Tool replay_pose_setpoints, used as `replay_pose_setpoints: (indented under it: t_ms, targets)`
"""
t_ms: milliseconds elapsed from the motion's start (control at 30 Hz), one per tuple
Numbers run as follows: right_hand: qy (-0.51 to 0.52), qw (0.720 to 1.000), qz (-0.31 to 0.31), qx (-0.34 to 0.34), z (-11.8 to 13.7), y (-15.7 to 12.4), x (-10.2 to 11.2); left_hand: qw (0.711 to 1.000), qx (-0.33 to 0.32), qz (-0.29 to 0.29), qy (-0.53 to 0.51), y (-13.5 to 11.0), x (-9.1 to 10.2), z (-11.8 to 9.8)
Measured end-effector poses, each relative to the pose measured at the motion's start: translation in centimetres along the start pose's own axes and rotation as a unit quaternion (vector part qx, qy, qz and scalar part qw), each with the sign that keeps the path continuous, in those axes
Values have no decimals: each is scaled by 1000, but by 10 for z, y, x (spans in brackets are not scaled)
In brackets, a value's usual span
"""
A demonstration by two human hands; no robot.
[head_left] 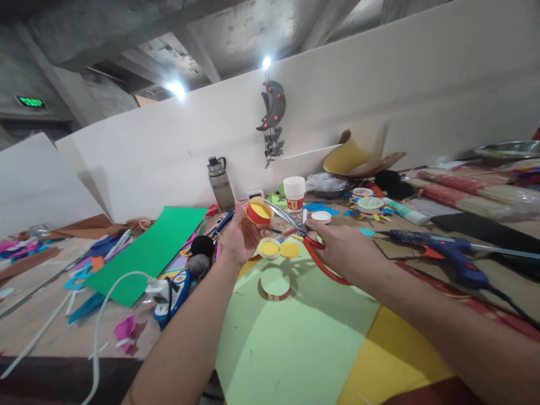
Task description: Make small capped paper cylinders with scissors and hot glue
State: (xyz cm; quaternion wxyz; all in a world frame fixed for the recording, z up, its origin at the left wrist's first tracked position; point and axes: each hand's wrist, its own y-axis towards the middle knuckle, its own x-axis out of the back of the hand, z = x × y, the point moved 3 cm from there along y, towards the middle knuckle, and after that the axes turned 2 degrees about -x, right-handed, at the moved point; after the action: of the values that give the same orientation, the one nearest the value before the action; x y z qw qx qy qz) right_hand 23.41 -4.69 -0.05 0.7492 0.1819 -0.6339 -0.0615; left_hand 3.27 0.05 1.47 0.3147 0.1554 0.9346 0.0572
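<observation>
My left hand (241,236) is closed round a small paper cup piece (259,212) with a red band and yellow inside, held up above the table. My right hand (343,247) grips red-handled scissors (295,225); their open blades reach to the cup's rim. Below the hands lie a yellow-filled cup bottom (269,248), a yellow paper disc (290,249) and a cut paper ring (275,284) on a light green sheet (291,337).
A stack of white paper cups (294,193), a water bottle (220,183), a blue glue gun (447,253) at right, a dark green sheet (147,253) at left, a yellow sheet (392,360), a white cable (101,315) and scattered paper scraps cover the table.
</observation>
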Motion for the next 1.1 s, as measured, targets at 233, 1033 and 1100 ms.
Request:
replay_pose_setpoints:
  t_ms: [233,1033,1100]
  targets:
    - [38,999,-8,-1,1,-2,6,999,-5,-33,-1,-1,-1,-1]
    - [-10,1000,-3,-6,0,-2,7,997,18,-75,-15,1,1,3]
    - [-10,1000,-1,-6,0,-2,7,996,6,-85,-15,2,1,3]
